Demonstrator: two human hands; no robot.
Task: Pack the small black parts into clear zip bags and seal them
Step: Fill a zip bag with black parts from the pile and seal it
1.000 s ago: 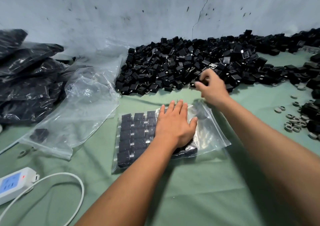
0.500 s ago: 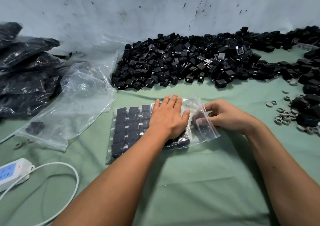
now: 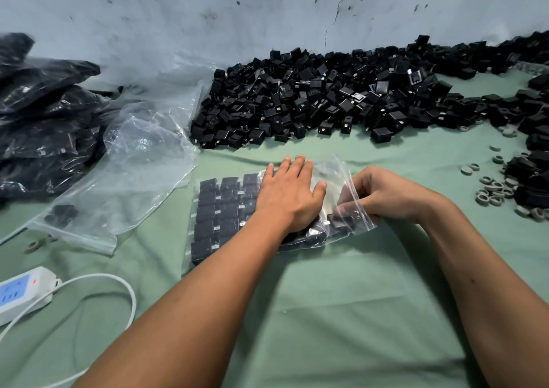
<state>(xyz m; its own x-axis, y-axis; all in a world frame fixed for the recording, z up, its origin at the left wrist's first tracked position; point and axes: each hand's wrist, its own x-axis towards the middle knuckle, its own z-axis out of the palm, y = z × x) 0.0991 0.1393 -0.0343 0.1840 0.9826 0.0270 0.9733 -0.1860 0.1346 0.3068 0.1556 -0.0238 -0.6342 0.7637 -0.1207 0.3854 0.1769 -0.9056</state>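
A clear zip bag (image 3: pixel 341 177) lies flat on the green cloth, with several black parts (image 3: pixel 219 209) lined up in rows inside it. My left hand (image 3: pixel 289 197) presses flat on the bag over the parts, fingers straight. At the bag's open right end my right hand (image 3: pixel 383 194) has its fingers curled inside the mouth, pinching a black part (image 3: pixel 338 220) there. A big heap of loose black parts (image 3: pixel 320 99) lies against the wall behind.
Empty clear bags (image 3: pixel 139 165) lie crumpled at the left, one with a black part inside. Filled dark bags (image 3: pixel 38 120) are stacked at far left. A white power strip (image 3: pixel 20 292) with cable sits bottom left. Grey rings (image 3: pixel 490 191) are scattered right.
My right hand left the heap with a part and came down to the bag's open end, its fingers now inside the mouth. My left hand stayed pressed on the bag.
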